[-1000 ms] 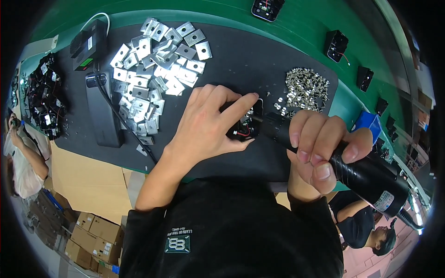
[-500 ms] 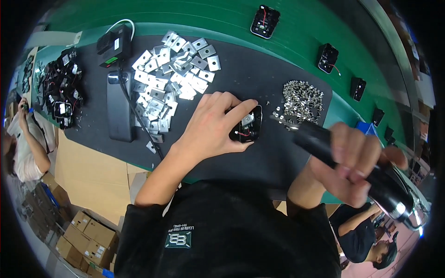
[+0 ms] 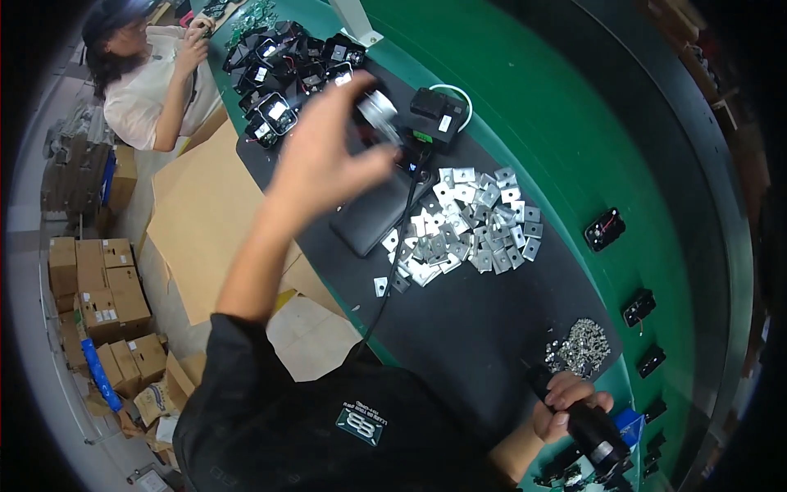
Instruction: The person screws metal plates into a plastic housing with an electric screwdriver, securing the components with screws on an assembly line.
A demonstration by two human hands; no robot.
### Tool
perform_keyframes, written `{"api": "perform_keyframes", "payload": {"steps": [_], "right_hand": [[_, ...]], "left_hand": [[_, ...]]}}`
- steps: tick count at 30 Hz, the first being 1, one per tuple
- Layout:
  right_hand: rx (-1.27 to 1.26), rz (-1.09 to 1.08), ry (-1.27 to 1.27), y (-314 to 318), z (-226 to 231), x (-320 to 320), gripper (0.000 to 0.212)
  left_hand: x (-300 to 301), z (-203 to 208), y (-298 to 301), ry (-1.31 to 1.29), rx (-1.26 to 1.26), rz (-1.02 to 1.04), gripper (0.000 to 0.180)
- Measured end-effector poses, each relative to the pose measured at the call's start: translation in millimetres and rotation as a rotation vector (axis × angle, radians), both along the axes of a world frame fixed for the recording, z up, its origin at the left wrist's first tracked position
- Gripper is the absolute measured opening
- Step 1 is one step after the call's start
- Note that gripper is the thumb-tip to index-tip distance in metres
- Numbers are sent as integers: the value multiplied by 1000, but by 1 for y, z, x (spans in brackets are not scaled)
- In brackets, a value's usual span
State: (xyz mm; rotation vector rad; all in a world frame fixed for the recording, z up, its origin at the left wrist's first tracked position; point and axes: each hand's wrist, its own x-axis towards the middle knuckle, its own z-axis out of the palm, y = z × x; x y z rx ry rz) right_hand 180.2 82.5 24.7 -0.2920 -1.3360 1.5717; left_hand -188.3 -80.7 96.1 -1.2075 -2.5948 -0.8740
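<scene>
My left hand (image 3: 324, 152), smeared by motion, is raised at the far left of the mat. Between its thumb and fingers is a small black plastic housing (image 3: 379, 111) with a silvery part in it, blurred and tilted. Just beyond lies a heap of similar black housings (image 3: 275, 111). At the lower right, my right hand (image 3: 561, 402) is wrapped around a black electric screwdriver (image 3: 592, 430), its tip toward the mat. Close to that tip is a pile of small silver screws (image 3: 584, 344).
Bent metal plates (image 3: 484, 225) cover the middle of the dark mat (image 3: 467, 328). A black power box (image 3: 434, 115) with a cable and a long black case (image 3: 369, 221) stand nearby. Several housings, one black and open (image 3: 605, 230), line the green surface. Another person (image 3: 156, 82) works at far left.
My left hand has lifted the housing off the mat and carried it left toward the heap. My right hand has lowered with the screwdriver. The whole view has turned leftward.
</scene>
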Motion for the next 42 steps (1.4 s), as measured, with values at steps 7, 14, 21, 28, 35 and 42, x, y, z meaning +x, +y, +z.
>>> {"api": "perform_keyframes", "payload": {"steps": [7,14,21,28,35,42], "right_hand": [[160,138,-34,-3,0,-8,56],[74,57,-46,-8,2,-2,53],[-13,-32,2,-9,-2,-1,53],[-60,-231,41,-17,-9,-1,47],[-60,-75,61,-25,-1,15,39],[-179,-131,27,-21,1,17,42]], "left_hand": [[-184,-6,-48,158,-163,281,72],[-236,-28,-66,30,-443,161,84],[-178,-4,-11,483,-196,10,52],[49,-36,183,40,-126,-779,53],[77,-78,222,-156,-99,-832,85],[92,-82,226,-206,-165,-760,73]]}}
